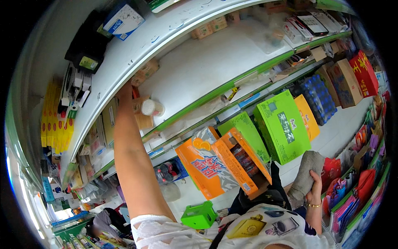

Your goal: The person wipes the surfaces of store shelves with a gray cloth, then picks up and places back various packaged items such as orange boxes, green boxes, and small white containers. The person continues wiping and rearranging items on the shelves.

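Observation:
My left arm reaches up to a white shelf (199,56). My left hand (125,88) is partly hidden behind the edge of the shelf above, so its fingers and any grip are unclear. Close to it are a brown printed pack (145,72) and a small orange-red item (135,92). A round clear tub of cotton swabs or toothpicks (153,108) lies beside another brown pack (143,119). Low on the right, my right hand (314,186) grips a folded grey towel (307,171), away from the shelf.
Orange drink cartons (205,168), one torn open (241,162), and green drink cartons (283,126) stand below the shelf. A green plastic stool (199,214) is near my body. Hanging packaged goods (351,199) line the right. Another person (108,222) is at lower left.

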